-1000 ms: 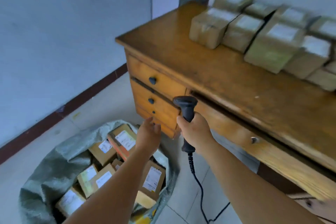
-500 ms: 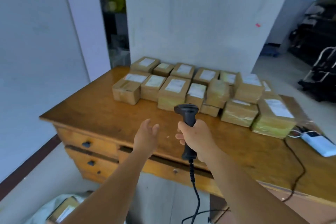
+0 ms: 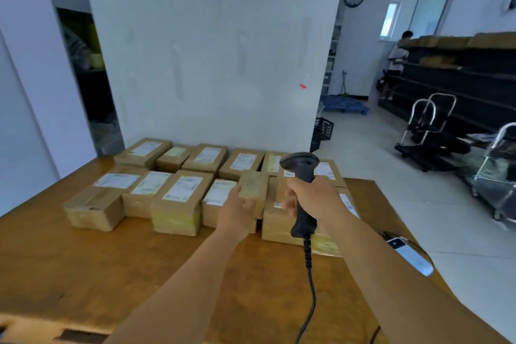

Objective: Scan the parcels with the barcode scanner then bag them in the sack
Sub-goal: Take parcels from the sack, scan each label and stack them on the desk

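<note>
Several taped brown parcels point(image 3: 181, 190) with white labels lie in rows at the back of the wooden desk point(image 3: 83, 274). A small parcel point(image 3: 254, 181) stands on top of the front row, its plain side up. My left hand point(image 3: 236, 211) reaches out to it with straight fingers, fingertips at its near face. My right hand point(image 3: 315, 198) grips the handle of the black barcode scanner point(image 3: 300, 165), held upright above the parcels at the right, its cable hanging down to the desk's front edge. The sack is out of view.
A white device point(image 3: 410, 255) with a cable lies at the desk's right edge. A white wall stands just behind the parcels. To the right, on the floor, are metal trolleys point(image 3: 430, 131), dark shelving and a black crate point(image 3: 322, 131). A person point(image 3: 396, 56) stands far back.
My view has swung up from the sack on the floor to the desk top. My left hand has moved forward to the small parcel. The right hand still carries the scanner.
</note>
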### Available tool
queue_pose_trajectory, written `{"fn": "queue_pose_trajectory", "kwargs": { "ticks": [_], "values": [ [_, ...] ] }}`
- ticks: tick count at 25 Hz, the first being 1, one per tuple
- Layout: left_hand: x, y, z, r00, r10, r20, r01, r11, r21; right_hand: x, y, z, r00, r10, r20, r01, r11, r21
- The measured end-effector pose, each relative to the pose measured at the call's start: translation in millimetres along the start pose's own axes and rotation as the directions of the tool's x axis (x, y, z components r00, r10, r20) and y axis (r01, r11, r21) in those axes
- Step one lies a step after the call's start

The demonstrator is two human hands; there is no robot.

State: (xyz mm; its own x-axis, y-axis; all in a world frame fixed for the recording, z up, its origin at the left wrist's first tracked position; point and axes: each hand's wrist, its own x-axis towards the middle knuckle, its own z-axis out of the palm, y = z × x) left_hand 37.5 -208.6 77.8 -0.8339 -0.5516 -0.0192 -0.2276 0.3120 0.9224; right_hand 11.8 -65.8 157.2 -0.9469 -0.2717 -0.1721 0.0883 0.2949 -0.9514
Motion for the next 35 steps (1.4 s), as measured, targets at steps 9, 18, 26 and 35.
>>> {"fn": "queue_pose_trajectory", "kwargs": {
  "ticks": [9, 18, 26, 35],
  "values": [
    [95.1, 30.0, 75.5, 0.987, 0.066, 0.143, -0.090, 0.982, 0.164, 71.3, -31.4, -54.7, 0.992, 0.071, -0.106, -0.062, 0.995, 0.079],
    [184.6, 25.2, 100.5, 0.972, -0.039, 0.231, -0.003, 0.984, 0.175, 147.3, -46.8, -40.9, 0.978, 0.159, -0.138, -0.158, 0.987, 0.021],
    [201.2, 12.5, 106.2, 0.950, -0.060, 0.307, -0.001, 0.981, 0.194, 165.7, -49.5, -29.6, 0.970, 0.207, -0.127, -0.207, 0.978, 0.016],
    [200.8, 17.8, 103.2, 0.931, -0.104, 0.350, 0.022, 0.973, 0.230, 174.8, -39.3, -23.5, 0.961, 0.152, -0.231, -0.168, 0.985, -0.050]
  ]
}}
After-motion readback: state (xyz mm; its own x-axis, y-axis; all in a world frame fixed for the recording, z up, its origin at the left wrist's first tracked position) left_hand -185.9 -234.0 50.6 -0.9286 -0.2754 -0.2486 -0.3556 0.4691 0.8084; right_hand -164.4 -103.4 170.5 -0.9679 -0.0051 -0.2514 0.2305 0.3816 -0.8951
